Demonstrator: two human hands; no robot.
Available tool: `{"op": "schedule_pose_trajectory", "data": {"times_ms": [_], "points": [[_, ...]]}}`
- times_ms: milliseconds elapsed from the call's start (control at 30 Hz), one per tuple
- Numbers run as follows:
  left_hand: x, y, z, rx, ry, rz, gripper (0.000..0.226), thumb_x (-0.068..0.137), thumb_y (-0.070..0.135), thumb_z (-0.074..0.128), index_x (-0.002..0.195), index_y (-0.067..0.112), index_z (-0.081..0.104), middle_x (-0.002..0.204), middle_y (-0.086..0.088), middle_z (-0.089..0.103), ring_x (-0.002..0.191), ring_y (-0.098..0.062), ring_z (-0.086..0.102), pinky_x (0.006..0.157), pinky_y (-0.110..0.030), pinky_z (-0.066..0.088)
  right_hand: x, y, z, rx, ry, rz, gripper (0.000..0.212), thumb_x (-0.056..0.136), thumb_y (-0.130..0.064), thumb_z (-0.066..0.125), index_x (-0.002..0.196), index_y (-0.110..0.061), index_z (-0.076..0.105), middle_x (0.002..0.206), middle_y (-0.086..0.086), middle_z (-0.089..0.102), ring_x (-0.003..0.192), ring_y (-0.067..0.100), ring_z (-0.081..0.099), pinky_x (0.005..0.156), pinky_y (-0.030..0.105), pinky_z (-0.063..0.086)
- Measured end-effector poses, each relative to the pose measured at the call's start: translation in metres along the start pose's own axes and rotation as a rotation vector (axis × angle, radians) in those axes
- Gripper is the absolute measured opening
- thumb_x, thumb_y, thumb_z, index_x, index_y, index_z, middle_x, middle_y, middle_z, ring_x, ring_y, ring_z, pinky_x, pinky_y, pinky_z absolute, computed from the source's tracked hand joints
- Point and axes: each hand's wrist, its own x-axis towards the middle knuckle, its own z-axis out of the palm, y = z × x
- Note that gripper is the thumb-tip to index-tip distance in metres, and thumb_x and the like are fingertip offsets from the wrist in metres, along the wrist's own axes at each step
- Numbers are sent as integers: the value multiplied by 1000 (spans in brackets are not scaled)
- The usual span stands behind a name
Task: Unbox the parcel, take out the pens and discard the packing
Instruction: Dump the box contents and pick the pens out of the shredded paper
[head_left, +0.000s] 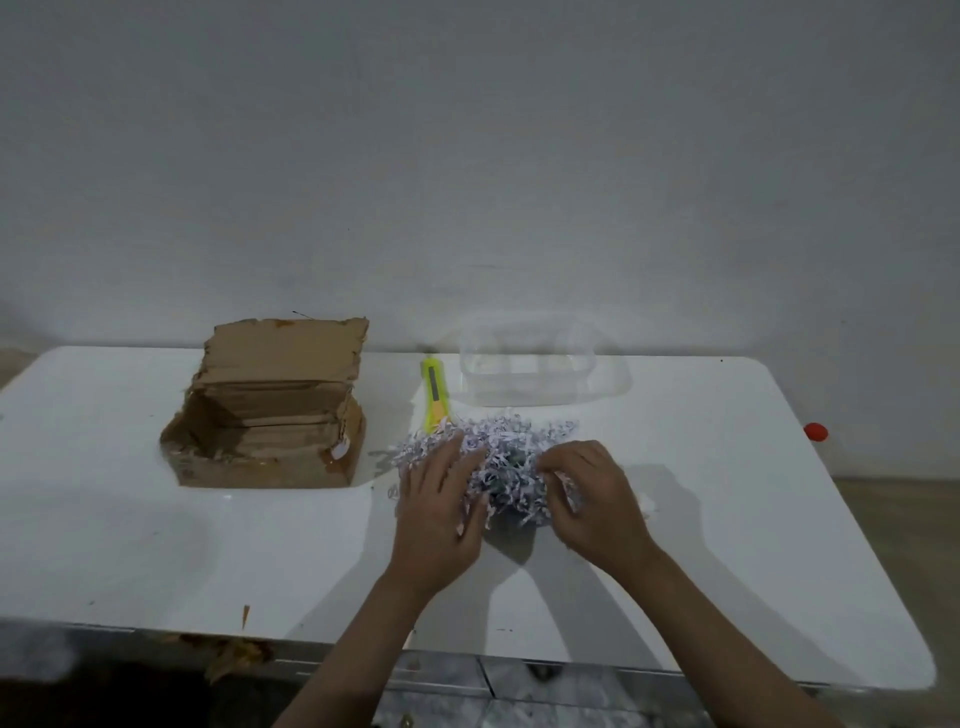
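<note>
— How far along is this, would you say?

— Partway, I'm guessing. The parcel (265, 410) is sitting open toward the far left of the surface (156, 545), its flap standing up at the back, and from here it is looking emptied, though I am not seeing all of its floor. The shredded paper packing (498, 457) is lying in a heap on the surface, right of centre, just in front of the yellow cutter (434, 397) and the clear plastic tub (524, 371) near the far edge.

— And the pens?

— I'm not making any out for certain. There is something dark showing in the middle of the heap, but it is too buried to name. So the digging-out is what is left, and then getting rid of the shreds and the box.

— What are the hands doing?

— Both are reaching in from the near edge, palms down. The left hand (441, 509) is lying on the left side of the heap with its fingers (449, 457) spread wide and flat, pressing into the paper rather than gripping. The right hand (587, 499) is curling at the right side, its fingers (558, 475) bending inward and pinching a tuft of strips.

— The tub?

— Looking empty, as far as I'm seeing.
</note>
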Motion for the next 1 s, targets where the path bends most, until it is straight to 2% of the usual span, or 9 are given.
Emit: {"op": "schedule_pose_trajectory", "data": {"times_ms": [100, 167, 367, 533, 633, 767, 833, 900, 1000], "points": [[-3, -2, 10, 33, -111, -42, 45, 95, 43, 34, 140, 37, 40, 152, 9, 30, 142, -12, 20, 113, -54, 17, 12, -1, 18, -10, -140, 35, 16, 85, -10, 59, 96, -10, 69, 87, 3, 72, 81, 22, 62, 73, 38, 52], [-7, -5, 12, 44, -126, -69, 44, 95, 46, 32, 138, 38, 43, 152, 11, 30, 142, -12, 21, 112, -55, 17, 15, 1, 25, -40, -186, 92, 17, 85, -13, 60, 100, -13, 70, 88, 2, 73, 80, 24, 62, 73, 40, 53], [-22, -17, 9, 37, -68, -123, 40, 94, 44, 38, 129, 32, 53, 144, 8, 44, 139, -15, 31, 110, -59, 21, 7, 4, 20, -107, -183, 139, 12, 79, -13, 70, 91, -17, 72, 71, -2, 71, 69, 26, 58, 67, 40, 51], [-28, -20, 6, -7, 18, -163, 46, 93, 42, 40, 135, 26, 47, 136, 5, 50, 132, -14, 39, 109, -55, 26, -4, 5, 17, -177, -238, 207, 18, 78, -26, 73, 96, -22, 72, 63, -7, 67, 78, 22, 57, 80, 40, 46], [-28, -19, 6, -9, 39, -156, 48, 92, 41, 42, 138, 24, 44, 137, 2, 48, 130, -17, 40, 106, -53, 31, -4, 2, 14, -210, -300, 224, 32, 74, -32, 76, 105, -24, 69, 68, -12, 59, 83, 19, 57, 84, 39, 41], [-26, -19, 6, 31, 71, -144, 49, 92, 42, 46, 138, 26, 44, 141, -6, 42, 130, -26, 38, 100, -54, 35, 1, 3, 10, -164, -276, 200, 43, 64, -31, 81, 105, -23, 69, 81, -8, 51, 77, 18, 56, 71, 32, 42], [-26, -18, 6, 42, 69, -175, 51, 91, 44, 46, 139, 28, 41, 148, -7, 35, 135, -28, 32, 102, -57, 32, 9, 3, 10, -73, -217, 151, 34, 67, -25, 79, 100, -21, 72, 83, -4, 57, 77, 16, 55, 67, 29, 42], [-25, -16, 6, 47, 49, -189, 54, 91, 47, 45, 141, 29, 37, 152, -6, 29, 138, -27, 26, 102, -62, 30, 18, 1, 13, -15, -205, 102, 23, 72, -14, 75, 94, -17, 72, 85, -2, 65, 80, 19, 57, 71, 31, 44], [-24, -16, 7, 52, 20, -204, 56, 90, 49, 42, 143, 31, 34, 154, -3, 26, 141, -25, 20, 103, -67, 25, 29, -1, 18, -99, -324, 116, 21, 78, -9, 68, 97, -18, 72, 92, -1, 72, 87, 25, 56, 77, 39, 47]]}}
